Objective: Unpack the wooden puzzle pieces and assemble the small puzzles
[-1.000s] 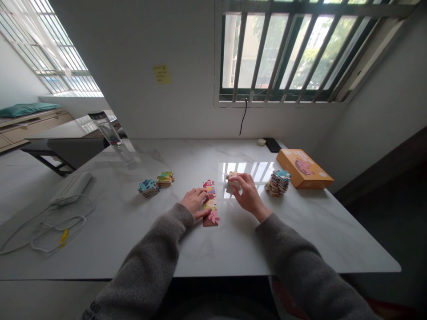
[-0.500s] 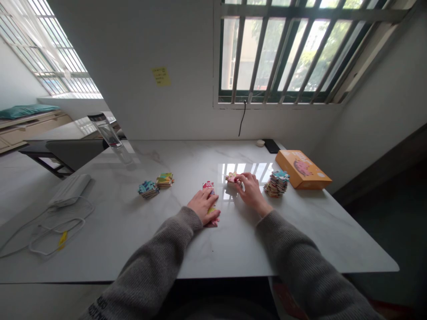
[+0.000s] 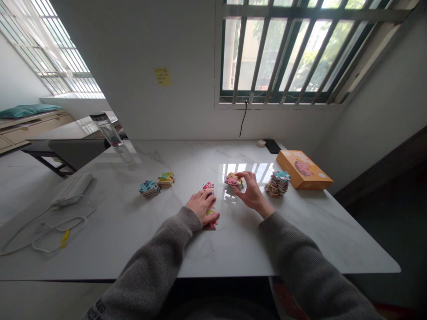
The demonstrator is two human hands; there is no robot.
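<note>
My left hand (image 3: 202, 207) lies over a narrow strip of joined jigsaw pieces (image 3: 208, 186), fingers stretched out and pressing on it. The strip's red top end and pink lower end show; the hand hides much of the middle. Right of it is a low stack of jigsaw pieces (image 3: 232, 179) with a pink piece on top. My right hand (image 3: 251, 192) is at this stack's right side, thumb and forefinger spread apart around its edge. Nothing shows lifted in those fingers; whether they touch the stack is hard to see.
A taller stack of puzzle pieces (image 3: 278, 183) stands near an orange box (image 3: 303, 170). On the left are a blue stack (image 3: 149, 188) and a yellow-green stack (image 3: 166, 179). A clear bottle (image 3: 108, 131), a white power strip with cable (image 3: 71, 190) and a black phone (image 3: 272, 146) are farther out.
My right thumb and forefinger have parted from a pinch at the small stack, and its pink top piece shows more fully. My left hand stays on the strip, which has shifted slightly.
</note>
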